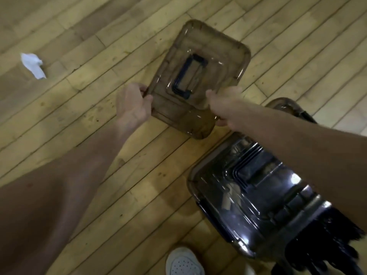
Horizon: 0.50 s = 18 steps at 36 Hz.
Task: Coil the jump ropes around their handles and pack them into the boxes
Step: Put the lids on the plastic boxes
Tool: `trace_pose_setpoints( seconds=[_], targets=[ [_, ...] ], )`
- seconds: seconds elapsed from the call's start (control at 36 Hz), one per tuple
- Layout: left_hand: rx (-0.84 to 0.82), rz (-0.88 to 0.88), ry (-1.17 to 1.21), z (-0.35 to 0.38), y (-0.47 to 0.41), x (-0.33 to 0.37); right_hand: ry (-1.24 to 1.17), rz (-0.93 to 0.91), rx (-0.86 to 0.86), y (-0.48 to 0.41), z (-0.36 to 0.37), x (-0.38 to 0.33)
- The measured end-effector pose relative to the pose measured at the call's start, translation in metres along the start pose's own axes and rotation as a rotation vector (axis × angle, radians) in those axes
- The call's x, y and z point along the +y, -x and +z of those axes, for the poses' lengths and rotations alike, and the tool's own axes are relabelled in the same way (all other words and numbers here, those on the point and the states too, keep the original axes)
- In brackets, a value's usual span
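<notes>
Pinching of a translucent brown box lid (200, 56) is performed by both grips at once. The left grip (133, 108) is closed on the lid's left edge, with the thumb laid on the upper face and the fingers curled round the rim. The right grip (224, 104) is closed on the opposite edge near the lid's near corner, with the thumb on top and the fingers tucked beneath. The lid is held nearly flat, upper face toward the camera, and a dark lid handle (188, 76) is seen folded into the recess at its centre. Below the right forearm, a dark translucent box (248, 185) is set on the wooden floor (79, 116) with its own cover fitted. Black strands that look like jump ropes (335, 241) are seen at its near-right end; whether they lie inside or outside cannot be told. A second box (286, 104) is partly hidden behind the right forearm. A white shoe (182, 262) is seen at the bottom edge. A crumpled white paper (32, 65) is left on the floor, well apart to the left.
</notes>
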State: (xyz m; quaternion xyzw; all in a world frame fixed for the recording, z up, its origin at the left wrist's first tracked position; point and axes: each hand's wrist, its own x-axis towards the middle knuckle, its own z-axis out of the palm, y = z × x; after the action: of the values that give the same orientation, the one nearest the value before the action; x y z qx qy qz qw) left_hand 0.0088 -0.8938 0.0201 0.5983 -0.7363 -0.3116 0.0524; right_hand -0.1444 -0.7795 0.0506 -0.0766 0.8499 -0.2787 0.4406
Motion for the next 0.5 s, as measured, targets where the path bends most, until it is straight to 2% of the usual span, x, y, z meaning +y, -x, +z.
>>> trace_pose_setpoints(
  seconds=[0.08,0.14,0.22,0.33,0.39,0.42,0.47,0.5],
  targets=[
    [-0.020,0.091,0.112,-0.027,0.014,0.032,0.027,-0.025,0.126,0.013,-0.046,-0.019],
    [-0.033,0.223,0.119,-0.045,0.029,0.060,0.089,-0.108,0.214,0.030,-0.092,-0.024],
    [-0.016,0.430,0.111,-0.062,0.059,0.109,0.031,-0.176,0.259,0.062,-0.158,-0.010],
    [0.045,0.680,-0.076,-0.066,0.110,0.165,-0.078,-0.046,0.253,0.094,-0.195,0.028],
    [0.086,0.742,-0.094,-0.069,0.128,0.181,-0.188,-0.034,0.282,0.105,-0.200,0.043],
    [0.049,0.725,-0.038,-0.073,0.138,0.186,-0.219,-0.063,0.302,0.112,-0.204,0.047],
    [-0.137,0.677,0.062,-0.078,0.167,0.192,-0.281,-0.070,0.338,0.136,-0.212,0.064],
    [-0.144,0.698,0.074,-0.081,0.180,0.193,-0.284,-0.071,0.338,0.147,-0.218,0.077]
  ],
)
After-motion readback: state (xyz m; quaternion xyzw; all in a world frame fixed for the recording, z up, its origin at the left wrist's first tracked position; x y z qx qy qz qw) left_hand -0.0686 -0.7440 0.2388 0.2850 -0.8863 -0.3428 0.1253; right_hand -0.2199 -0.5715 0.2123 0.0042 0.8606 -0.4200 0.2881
